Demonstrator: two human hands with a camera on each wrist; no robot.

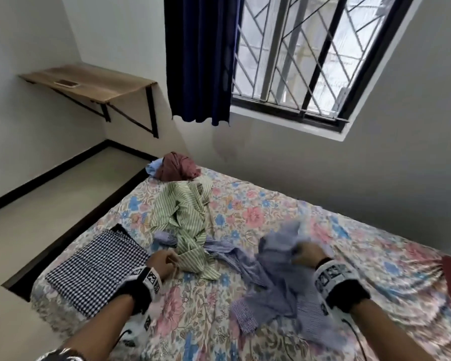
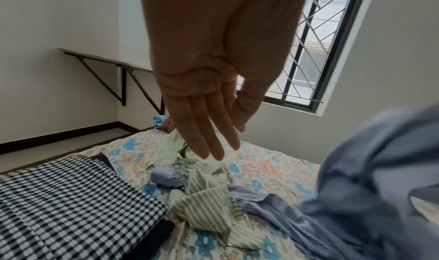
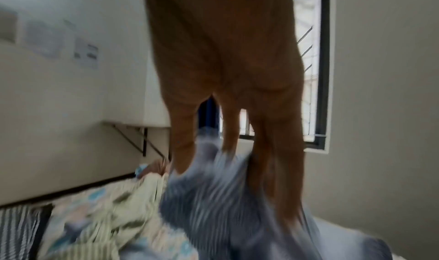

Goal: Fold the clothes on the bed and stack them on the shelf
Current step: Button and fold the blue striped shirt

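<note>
From the head view, the right hand (image 1: 306, 254) reaches over the floral bed (image 1: 258, 204), its grip pinching a bunch of the blue striped shirt (image 1: 274, 280), which is partly lifted and blurred. The left hand (image 1: 162, 264) hovers beside the green striped shirt (image 1: 185, 217) and seems to hold nothing. Four loose garments lie there, counting the maroon garment (image 1: 177, 166) and a light blue one (image 1: 154, 166) at the far corner, plus one folded checked garment (image 1: 97, 267). One wooden shelf (image 1: 102, 87) on the wall carries one flat phone-like object (image 1: 67, 83). In the left wrist view, the left hand (image 2: 204, 102) hangs with straight fingers, pressed together and free of cloth. In the right wrist view, the right hand (image 3: 228, 95) points down, fingertips gripping blurred blue cloth. No writing is legible.
</note>
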